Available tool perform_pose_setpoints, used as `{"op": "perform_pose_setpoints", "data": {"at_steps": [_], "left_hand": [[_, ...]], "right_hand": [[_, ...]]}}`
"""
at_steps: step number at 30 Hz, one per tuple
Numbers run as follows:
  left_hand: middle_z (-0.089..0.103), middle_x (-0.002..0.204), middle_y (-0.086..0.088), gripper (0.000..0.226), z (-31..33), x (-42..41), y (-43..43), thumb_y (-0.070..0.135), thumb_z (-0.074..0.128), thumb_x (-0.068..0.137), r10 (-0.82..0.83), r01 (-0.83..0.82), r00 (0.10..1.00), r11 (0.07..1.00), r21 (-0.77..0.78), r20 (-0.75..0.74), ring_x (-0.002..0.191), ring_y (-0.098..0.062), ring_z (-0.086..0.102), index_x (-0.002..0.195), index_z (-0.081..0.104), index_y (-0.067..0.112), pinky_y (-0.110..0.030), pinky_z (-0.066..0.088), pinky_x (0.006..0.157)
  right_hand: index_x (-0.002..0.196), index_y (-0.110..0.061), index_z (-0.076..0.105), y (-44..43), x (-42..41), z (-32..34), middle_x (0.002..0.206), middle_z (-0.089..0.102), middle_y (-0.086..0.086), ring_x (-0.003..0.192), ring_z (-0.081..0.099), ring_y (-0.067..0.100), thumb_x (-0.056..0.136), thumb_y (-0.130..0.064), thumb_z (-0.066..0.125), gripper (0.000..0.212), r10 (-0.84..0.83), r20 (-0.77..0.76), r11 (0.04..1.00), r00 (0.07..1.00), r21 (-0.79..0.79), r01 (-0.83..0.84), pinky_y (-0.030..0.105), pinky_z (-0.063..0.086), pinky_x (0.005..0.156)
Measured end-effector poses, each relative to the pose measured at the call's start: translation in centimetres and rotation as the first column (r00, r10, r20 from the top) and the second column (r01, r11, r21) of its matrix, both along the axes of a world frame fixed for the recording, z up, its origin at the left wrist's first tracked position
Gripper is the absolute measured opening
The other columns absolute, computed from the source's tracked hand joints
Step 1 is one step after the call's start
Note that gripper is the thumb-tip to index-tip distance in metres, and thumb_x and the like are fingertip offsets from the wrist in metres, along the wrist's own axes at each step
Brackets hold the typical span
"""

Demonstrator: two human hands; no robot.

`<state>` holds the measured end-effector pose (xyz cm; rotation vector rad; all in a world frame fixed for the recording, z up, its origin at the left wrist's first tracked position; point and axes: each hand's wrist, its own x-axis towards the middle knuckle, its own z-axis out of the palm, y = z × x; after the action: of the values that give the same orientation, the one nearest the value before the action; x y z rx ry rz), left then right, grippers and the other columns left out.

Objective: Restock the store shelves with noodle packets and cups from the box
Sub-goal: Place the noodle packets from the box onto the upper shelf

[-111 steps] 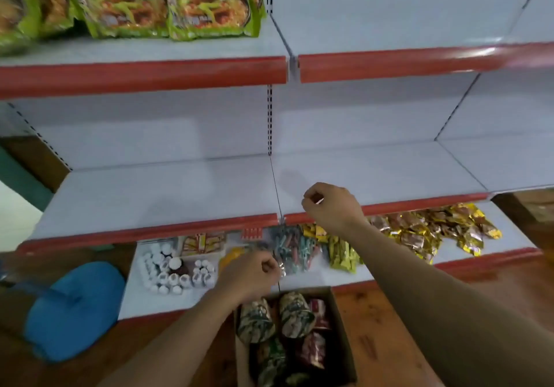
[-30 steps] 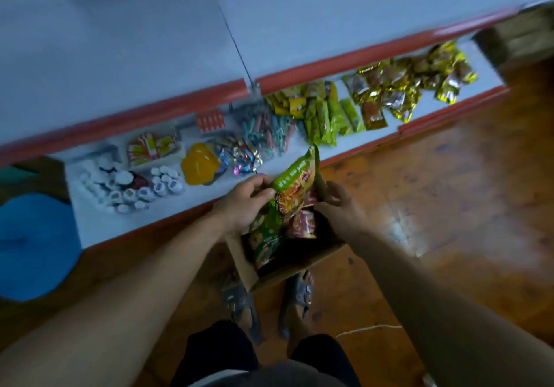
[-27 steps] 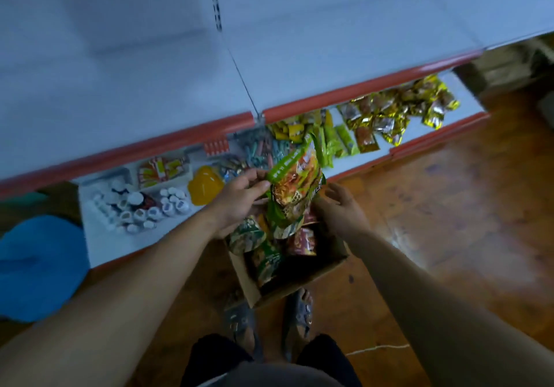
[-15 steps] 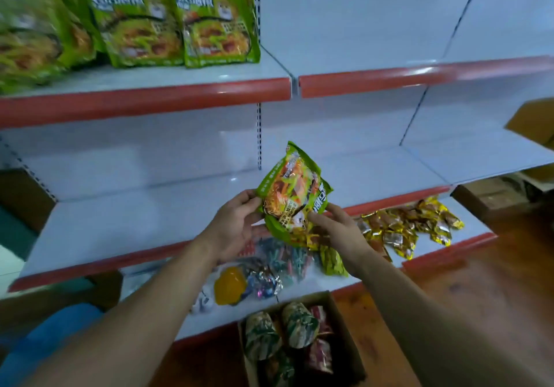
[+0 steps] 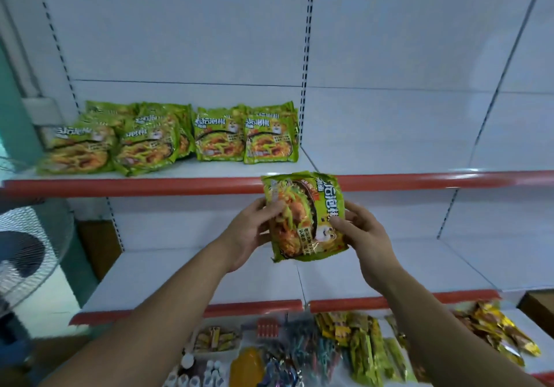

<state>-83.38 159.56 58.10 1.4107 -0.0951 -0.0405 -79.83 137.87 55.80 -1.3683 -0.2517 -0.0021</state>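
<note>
Blurry bottom-shelf goods [image 5: 302, 353], perhaps sweets

One loose noodle packet [image 5: 302, 215], perhaps six shelved packets [image 5: 218, 137], one fan [image 5: 27, 251].

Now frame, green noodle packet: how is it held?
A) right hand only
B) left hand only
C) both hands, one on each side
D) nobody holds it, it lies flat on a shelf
C: the left hand grips the left edge of the noodle packet and the right hand grips its right edge, thumbs on the front, holding it up in the air.
</note>
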Motion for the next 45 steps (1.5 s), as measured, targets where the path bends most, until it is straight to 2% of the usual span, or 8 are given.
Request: {"op": "perform_pose_setpoints", "data": {"at_steps": [6,14,18,25,32,36,40,45], "left_hand": [[0.075,0.098,0.006,0.027,2.6,1.7,2.0,0.021,0.071,0.086,0.189,-0.192,0.979,0.981,0.035,0.075,0.086,-0.011,0.07,0.113,0.064,0.021,-0.027,0.052,0.071],[0.074,0.108,-0.01,0.034,5.5,5.5,7.3,0.017,0.07,0.087,0.349,-0.316,0.929,0.92,-0.23,0.121,0.097,-0.029,0.071,0.12,0.064,0.01,-0.043,0.058,0.078],[0.074,0.1,-0.008,0.035,6.8,7.4,9.8,0.015,0.07,0.088,0.376,-0.331,0.918,0.901,-0.28,0.125,0.08,-0.019,0.071,0.121,0.063,0.007,-0.03,0.055,0.059],[0.062,0.129,0.0,0.078,7.8,9.4,15.5,0.038,0.082,0.073,0.441,-0.43,0.883,0.897,-0.099,0.162,0.118,-0.02,0.058,0.139,0.049,0.014,-0.038,0.042,0.103],[0.027,0.158,0.004,0.072,7.4,10.1,18.8,0.026,0.072,0.088,0.26,-0.744,0.637,0.455,0.489,0.726,0.138,-0.003,0.02,0.15,0.035,0.025,-0.03,0.016,0.114],[0.03,0.156,0.004,0.061,6.1,11.6,19.5,0.026,0.068,0.089,0.032,-0.671,0.726,0.251,0.697,0.687,0.146,-0.015,0.019,0.145,0.044,0.026,-0.039,0.021,0.12],[0.027,0.157,0.004,0.063,5.1,12.9,19.9,0.031,0.063,0.092,-0.028,-0.634,0.77,0.084,0.769,0.637,0.148,-0.018,0.015,0.149,0.038,0.027,-0.036,0.019,0.12],[0.033,0.154,0.007,0.061,5.4,13.9,19.7,0.035,0.062,0.092,-0.016,-0.638,0.769,0.048,0.768,0.64,0.143,-0.014,0.025,0.148,0.038,0.027,-0.032,0.026,0.116]], "right_hand": [[0.118,-0.016,0.065,3.4,2.2,3.9,0.11,0.072,0.004,0.097,0.07,0.017,0.084,-0.009,0.073,0.036,0.018,0.083,1.0,0.996,0.003,-0.018,0.021,0.053,0.07],[0.139,-0.022,0.045,9.1,6.8,5.4,0.123,0.066,0.001,0.111,0.065,0.021,0.069,-0.034,0.086,0.081,0.103,0.041,0.992,0.994,-0.075,-0.1,0.037,0.049,0.093],[0.133,-0.018,0.053,13.2,8.5,6.6,0.118,0.069,0.011,0.104,0.07,0.027,0.075,-0.031,0.083,0.067,0.182,0.052,0.979,0.982,-0.106,-0.176,0.044,0.054,0.091],[0.113,-0.018,0.063,17.7,10.9,8.9,0.108,0.069,0.009,0.095,0.068,0.021,0.09,-0.013,0.068,0.025,0.114,0.066,0.993,0.991,-0.047,-0.111,0.033,0.054,0.082],[0.144,-0.016,0.043,21.0,13.8,10.8,0.124,0.058,0.004,0.103,0.059,0.017,0.09,-0.021,0.07,0.06,-0.011,0.089,0.96,0.996,-0.277,0.035,0.026,0.046,0.076],[0.143,-0.014,0.043,22.9,14.5,11.3,0.114,0.057,0.001,0.087,0.055,0.008,0.094,-0.018,0.066,0.054,0.037,0.075,0.936,0.997,-0.353,-0.008,0.022,0.045,0.069],[0.145,-0.01,0.043,24.7,15.2,10.9,0.137,0.055,0.009,0.112,0.056,0.024,0.091,-0.029,0.068,0.063,-0.05,0.192,0.806,0.98,-0.572,0.153,0.038,0.047,0.093],[0.143,-0.016,0.047,25.2,15.8,11.2,0.142,0.052,0.005,0.107,0.059,0.024,0.091,-0.034,0.066,0.058,-0.1,0.334,0.664,0.937,-0.679,0.313,0.039,0.051,0.091]]}}
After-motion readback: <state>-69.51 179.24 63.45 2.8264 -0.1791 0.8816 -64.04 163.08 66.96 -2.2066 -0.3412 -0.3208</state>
